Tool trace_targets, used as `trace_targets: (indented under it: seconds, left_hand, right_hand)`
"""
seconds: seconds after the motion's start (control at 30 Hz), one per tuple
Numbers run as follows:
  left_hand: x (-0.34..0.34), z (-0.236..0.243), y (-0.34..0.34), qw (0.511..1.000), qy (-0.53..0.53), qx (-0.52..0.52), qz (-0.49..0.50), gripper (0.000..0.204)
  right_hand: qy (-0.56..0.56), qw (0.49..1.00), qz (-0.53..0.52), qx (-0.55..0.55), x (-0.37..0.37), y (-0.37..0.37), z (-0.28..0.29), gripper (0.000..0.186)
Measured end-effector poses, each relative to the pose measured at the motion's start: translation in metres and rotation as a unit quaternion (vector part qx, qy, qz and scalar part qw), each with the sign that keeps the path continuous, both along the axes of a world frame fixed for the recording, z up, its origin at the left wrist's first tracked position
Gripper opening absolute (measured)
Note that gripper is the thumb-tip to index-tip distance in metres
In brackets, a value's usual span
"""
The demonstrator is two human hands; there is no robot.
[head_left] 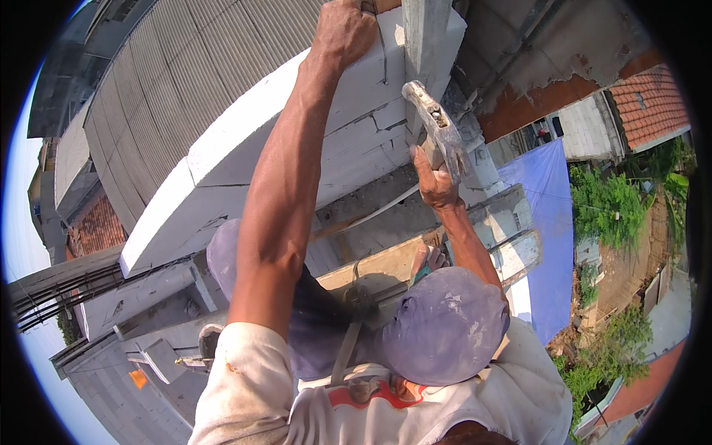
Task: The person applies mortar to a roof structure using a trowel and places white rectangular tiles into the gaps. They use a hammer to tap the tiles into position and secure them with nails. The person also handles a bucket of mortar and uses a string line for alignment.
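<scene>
My right hand [437,180] is closed round the handle of a claw hammer [439,127]. The hammer's worn, pale-spotted head stands upright of the fist, beside a grey upright post [426,41]. My left arm reaches far forward, and my left hand [345,33] is closed at the top of a white block wall [363,93]. What its fingers grip is hidden. Just right of that hand, a bit of brown wood [387,5] shows at the picture's upper edge. A thin dark line runs down the wall face below it.
Grey corrugated roofing [200,70] lies beyond the wall on the left. A wooden plank [382,265] runs below me near my sandalled foot [429,259]. A blue tarp [545,222] hangs at the right, above ground far below with green plants [608,208].
</scene>
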State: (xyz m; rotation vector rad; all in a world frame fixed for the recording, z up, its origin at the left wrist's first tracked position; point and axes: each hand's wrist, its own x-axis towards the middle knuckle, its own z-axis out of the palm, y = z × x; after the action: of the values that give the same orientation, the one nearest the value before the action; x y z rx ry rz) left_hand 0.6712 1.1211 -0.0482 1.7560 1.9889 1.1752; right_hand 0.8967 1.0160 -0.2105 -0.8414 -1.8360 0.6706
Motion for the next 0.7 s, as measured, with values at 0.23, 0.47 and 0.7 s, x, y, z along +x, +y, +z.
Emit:
trace_targets:
  seconds: [0.23, 0.47, 0.7]
  left_hand:
    - [0.001, -0.003, -0.003, 1.0, -0.004, -0.001, 0.002, 0.041]
    - [0.0, -0.003, -0.004, 1.0, -0.019, -0.007, 0.004, 0.041]
    - [-0.002, -0.005, -0.003, 0.999, -0.03, -0.02, 0.013, 0.042]
  right_hand:
    - [-0.035, 0.998, -0.008, 0.045, 0.005, -0.002, 0.007, 0.029]
    - [-0.107, 0.974, 0.019, -0.197, 0.021, -0.009, -0.007, 0.037]
    - [-0.146, 0.963, -0.091, -0.207, 0.097, -0.086, -0.011, 0.035]
